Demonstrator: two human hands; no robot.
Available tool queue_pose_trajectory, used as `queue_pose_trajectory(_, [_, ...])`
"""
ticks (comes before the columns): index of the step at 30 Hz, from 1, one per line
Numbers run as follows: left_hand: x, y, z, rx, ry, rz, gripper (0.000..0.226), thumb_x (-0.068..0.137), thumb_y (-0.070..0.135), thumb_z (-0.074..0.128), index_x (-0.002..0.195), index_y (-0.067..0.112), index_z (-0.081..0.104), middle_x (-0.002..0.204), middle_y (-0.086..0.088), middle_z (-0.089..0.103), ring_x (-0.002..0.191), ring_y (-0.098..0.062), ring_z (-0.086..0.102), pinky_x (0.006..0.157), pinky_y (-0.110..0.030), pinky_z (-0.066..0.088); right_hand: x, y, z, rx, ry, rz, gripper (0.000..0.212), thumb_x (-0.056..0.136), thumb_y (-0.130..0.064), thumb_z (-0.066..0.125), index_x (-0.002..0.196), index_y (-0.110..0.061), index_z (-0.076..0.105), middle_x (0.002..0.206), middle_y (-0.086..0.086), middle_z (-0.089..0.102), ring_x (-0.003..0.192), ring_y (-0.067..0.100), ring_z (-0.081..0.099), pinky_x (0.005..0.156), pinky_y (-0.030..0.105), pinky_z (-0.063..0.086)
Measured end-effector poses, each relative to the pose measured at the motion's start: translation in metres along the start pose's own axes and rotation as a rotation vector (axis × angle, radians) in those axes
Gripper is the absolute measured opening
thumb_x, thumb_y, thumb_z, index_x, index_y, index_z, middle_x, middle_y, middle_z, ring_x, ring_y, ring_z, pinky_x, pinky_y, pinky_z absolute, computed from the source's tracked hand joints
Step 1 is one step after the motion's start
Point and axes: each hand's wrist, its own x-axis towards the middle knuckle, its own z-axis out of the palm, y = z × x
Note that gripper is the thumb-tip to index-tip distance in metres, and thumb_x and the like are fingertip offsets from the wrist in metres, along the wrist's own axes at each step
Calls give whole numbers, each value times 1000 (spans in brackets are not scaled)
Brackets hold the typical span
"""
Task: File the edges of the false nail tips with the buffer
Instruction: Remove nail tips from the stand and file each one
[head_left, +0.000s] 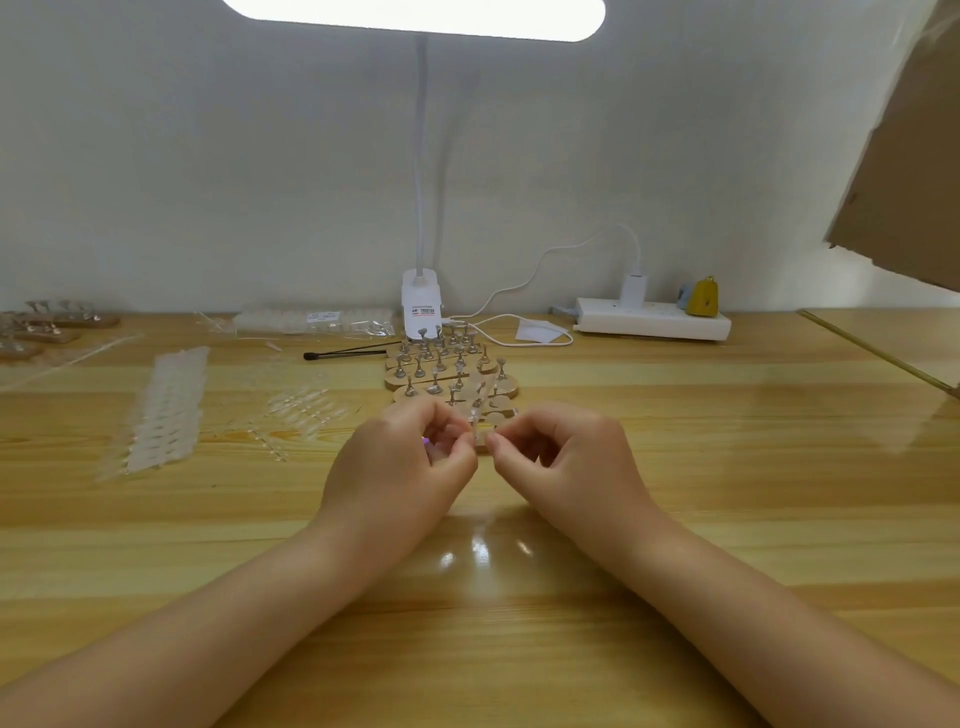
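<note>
My left hand (410, 467) and right hand (566, 457) meet fingertip to fingertip above the middle of the wooden table (727, 467). All fingers are curled. The left hand pinches a thin translucent strip, apparently the buffer (476, 400), which stands up between the hands; a small purple spot shows inside its curled fingers. The right hand's thumb and forefinger pinch something small and clear next to the strip, apparently a false nail tip (488, 439), mostly hidden. Loose clear nail tips (304, 410) lie to the left.
Wooden bases with several metal nail stands (447, 364) sit just behind the hands. Strips of nail tips (166, 410) lie at the left, a black brush (348, 353) and lamp base (422, 306) behind, a white power strip (652, 322) at back right, a cardboard box (904, 171) upper right.
</note>
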Motion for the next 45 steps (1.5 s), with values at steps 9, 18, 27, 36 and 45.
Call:
queue_pose_trajectory(9, [5, 7, -1, 18, -51, -176, 4, 75, 35, 62, 74, 32, 61, 60, 20, 59, 63, 1, 56, 60, -22, 44, -3, -3, 2, -462, 42, -362, 18, 85, -9, 62, 69, -3, 63, 65, 7, 57, 57, 25, 53, 48, 40, 45])
queue_pose_trajectory(18, [13, 0, -10, -62, -189, -200, 4, 77, 24, 71, 74, 25, 69, 70, 9, 68, 60, 3, 59, 56, -13, 48, 13, 17, -26, -175, 127, 46, 11, 90, -15, 65, 84, -8, 71, 71, 2, 66, 68, 15, 61, 66, 34, 53])
queue_pose_trajectory(27, [13, -3, -18, 641, -75, 112, 30, 88, 54, 45, 97, 32, 63, 89, 14, 59, 84, -11, 52, 73, -28, 40, 11, 15, -10, 476, 25, 432, 5, 85, -17, 71, 84, -12, 73, 77, 8, 71, 57, 7, 58, 51, 23, 45])
queue_pose_trajectory(36, [21, -29, -13, 527, -161, 78, 24, 93, 40, 54, 105, 22, 65, 99, 5, 57, 90, -13, 49, 75, -25, 39, 10, 14, -4, 840, -80, 579, 10, 76, -11, 75, 83, -5, 70, 71, 6, 66, 52, 6, 52, 40, 17, 37])
queue_pose_trajectory(45, [10, -4, -5, -386, -38, 6, 18, 84, 25, 71, 99, 34, 66, 82, 6, 68, 73, -10, 63, 66, -21, 51, 12, 16, -2, 992, -171, 596, 14, 71, -13, 71, 82, -4, 69, 68, 7, 63, 47, 7, 47, 37, 15, 34])
